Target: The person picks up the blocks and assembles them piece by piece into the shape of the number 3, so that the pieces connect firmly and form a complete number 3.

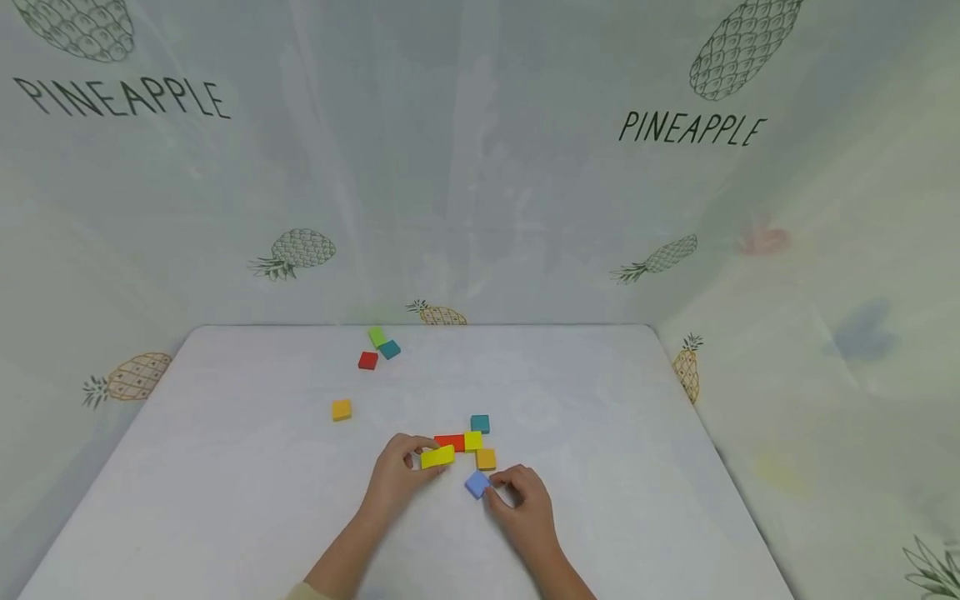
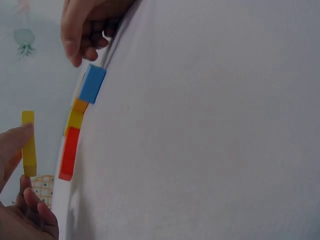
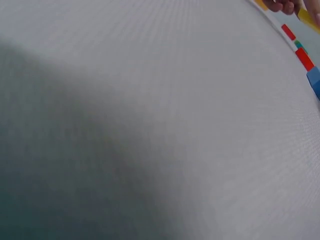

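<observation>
My left hand pinches a yellow rectangular block between thumb and fingers. In the left wrist view this yellow block is held upright, above the tabletop. A red block lies just behind it, against a smaller yellow block. An orange block and a teal block lie by that yellow one. My right hand is at the right corner of a blue block, its fingers loosely bent. The left wrist view shows the fingertips beside the blue block, not wrapped round it.
A lone orange block lies left of the hands. Farther back are a red block, a teal block and a green block. The white tabletop meets a pineapple-printed cloth at the back and sides.
</observation>
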The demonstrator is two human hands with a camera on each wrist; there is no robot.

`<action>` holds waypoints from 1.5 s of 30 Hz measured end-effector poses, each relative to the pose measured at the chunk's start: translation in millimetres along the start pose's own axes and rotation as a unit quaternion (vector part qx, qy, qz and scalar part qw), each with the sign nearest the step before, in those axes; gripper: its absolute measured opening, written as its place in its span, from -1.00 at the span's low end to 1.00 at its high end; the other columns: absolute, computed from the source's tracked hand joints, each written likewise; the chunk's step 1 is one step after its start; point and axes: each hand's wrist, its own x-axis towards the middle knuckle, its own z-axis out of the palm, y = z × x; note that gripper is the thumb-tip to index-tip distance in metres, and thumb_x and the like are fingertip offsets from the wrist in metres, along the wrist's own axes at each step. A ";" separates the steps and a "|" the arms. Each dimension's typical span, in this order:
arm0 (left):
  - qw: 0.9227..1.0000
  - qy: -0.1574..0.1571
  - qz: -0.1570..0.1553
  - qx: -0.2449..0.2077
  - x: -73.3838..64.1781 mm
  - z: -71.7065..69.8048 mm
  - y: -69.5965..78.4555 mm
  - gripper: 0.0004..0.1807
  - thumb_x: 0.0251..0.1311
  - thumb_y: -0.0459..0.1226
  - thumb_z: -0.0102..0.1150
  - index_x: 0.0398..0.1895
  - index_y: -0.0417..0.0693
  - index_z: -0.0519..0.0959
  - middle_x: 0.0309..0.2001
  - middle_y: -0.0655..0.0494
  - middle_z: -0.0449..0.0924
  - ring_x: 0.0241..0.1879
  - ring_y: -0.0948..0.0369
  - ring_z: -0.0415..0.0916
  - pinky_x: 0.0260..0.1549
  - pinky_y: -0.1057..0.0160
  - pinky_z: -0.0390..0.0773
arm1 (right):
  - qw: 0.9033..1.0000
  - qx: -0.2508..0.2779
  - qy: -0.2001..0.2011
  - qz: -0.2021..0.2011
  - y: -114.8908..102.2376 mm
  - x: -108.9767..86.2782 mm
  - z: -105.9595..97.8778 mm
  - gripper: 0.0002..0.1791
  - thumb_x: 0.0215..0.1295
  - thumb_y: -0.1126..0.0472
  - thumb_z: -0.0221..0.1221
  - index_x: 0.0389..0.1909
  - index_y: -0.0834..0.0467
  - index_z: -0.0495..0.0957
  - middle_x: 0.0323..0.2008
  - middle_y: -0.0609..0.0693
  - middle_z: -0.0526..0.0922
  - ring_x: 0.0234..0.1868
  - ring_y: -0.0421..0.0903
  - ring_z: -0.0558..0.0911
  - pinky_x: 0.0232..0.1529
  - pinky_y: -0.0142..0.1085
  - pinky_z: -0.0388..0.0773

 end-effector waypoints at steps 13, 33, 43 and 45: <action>0.999 -0.034 -0.001 0.004 -11.3 11.3 1.5 -0.70 -0.08 -0.24 0.54 -0.22 0.12 0.70 -0.32 0.16 0.41 -0.33 0.17 0.33 -0.45 0.37 0.46 | 1.000 -0.004 -0.009 0.013 -2.5 1.0 -1.0 -0.80 0.09 0.20 0.41 -0.33 -0.15 0.64 -0.37 -0.36 0.54 -0.25 -0.27 0.49 -0.13 -0.33 0.51; 0.993 -0.066 0.045 0.084 -13.4 16.7 -7.3 -0.70 -0.13 -0.21 0.57 -0.26 0.18 0.70 -0.38 0.25 0.38 -0.33 0.23 0.32 -0.33 0.32 0.47 | 1.000 0.001 -0.015 0.019 -2.4 1.3 -1.4 -0.80 0.12 0.21 0.39 -0.32 -0.15 0.65 -0.37 -0.36 0.54 -0.23 -0.26 0.50 -0.10 -0.33 0.51; 0.987 -0.080 0.071 0.117 -11.7 19.9 -9.8 -0.70 -0.15 -0.20 0.58 -0.28 0.16 0.70 -0.41 0.27 0.36 -0.37 0.25 0.30 -0.37 0.32 0.42 | 1.000 -0.001 -0.017 0.014 -2.3 1.3 -1.4 -0.82 0.13 0.20 0.39 -0.30 -0.15 0.65 -0.38 -0.38 0.54 -0.24 -0.26 0.50 -0.09 -0.34 0.50; 0.986 -0.083 0.072 0.123 -12.0 20.4 -9.8 -0.70 -0.16 -0.21 0.58 -0.29 0.16 0.70 -0.41 0.28 0.36 -0.37 0.25 0.30 -0.38 0.32 0.42 | 1.000 -0.001 -0.016 0.014 -2.8 1.3 -1.5 -0.82 0.13 0.20 0.39 -0.30 -0.14 0.65 -0.38 -0.38 0.54 -0.23 -0.26 0.50 -0.09 -0.33 0.50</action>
